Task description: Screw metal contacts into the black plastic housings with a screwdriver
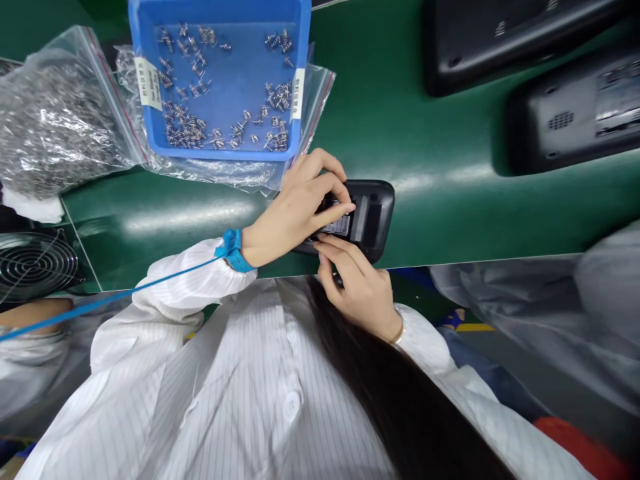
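Note:
A black plastic device [381,217] lies on the green table near its front edge, with an open compartment facing up. My left hand [307,200], with a blue strap round the wrist, reaches over the compartment from the left. Its thumb and fingertips come together in a pinch at the compartment's far right part; whatever is between them is too small to see. At the compartment's near edge, my right hand [363,283] has its fingertips pressed close together, and what they hold is hidden. Both hands cover much of the device's left end.
A blue bin [225,80] of small metal springs [185,127] stands on plastic bags at the back left. Beside it lies a clear bag [60,127] full of metal parts. Two more black devices [575,120] [500,40] lie at the right. A fan [35,267] is at far left.

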`<state>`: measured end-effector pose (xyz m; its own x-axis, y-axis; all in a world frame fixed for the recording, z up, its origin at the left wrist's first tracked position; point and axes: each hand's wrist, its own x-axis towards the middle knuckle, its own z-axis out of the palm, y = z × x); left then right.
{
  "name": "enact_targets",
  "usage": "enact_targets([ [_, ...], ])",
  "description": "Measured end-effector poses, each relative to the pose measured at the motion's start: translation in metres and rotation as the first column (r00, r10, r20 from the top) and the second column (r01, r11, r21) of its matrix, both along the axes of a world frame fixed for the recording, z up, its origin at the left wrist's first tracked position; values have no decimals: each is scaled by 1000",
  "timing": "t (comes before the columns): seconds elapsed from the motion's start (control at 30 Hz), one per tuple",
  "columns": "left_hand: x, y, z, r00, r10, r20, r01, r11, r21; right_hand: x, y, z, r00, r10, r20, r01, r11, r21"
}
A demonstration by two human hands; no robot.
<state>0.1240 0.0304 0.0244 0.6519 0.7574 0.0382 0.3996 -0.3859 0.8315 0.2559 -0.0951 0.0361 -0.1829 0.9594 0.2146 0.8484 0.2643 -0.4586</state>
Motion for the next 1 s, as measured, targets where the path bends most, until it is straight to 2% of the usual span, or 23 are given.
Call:
enact_targets([
  [0.13,1,4,3,999,-16,-46,16,1000,-3,1,1,-1,1000,9,-8,-9,1000,12],
  [0.27,2,8,4,996,-63,-64,65,997,30,2,2,-2,1000,22,-17,-22,999,25],
  [0.43,2,7,4,994,-69,-85,76,994,81,4,2,-3,999,36,-28,-35,998,49],
  [0.67,0,17,-6,986,-151,-73,159,980,121,3,2,-3,999,41,-23,-39,998,58],
  [1.0,-2,24,-18,961,-276,-26,277,954,111,1,4,-6,1000,26,-16,-25,998,54],
])
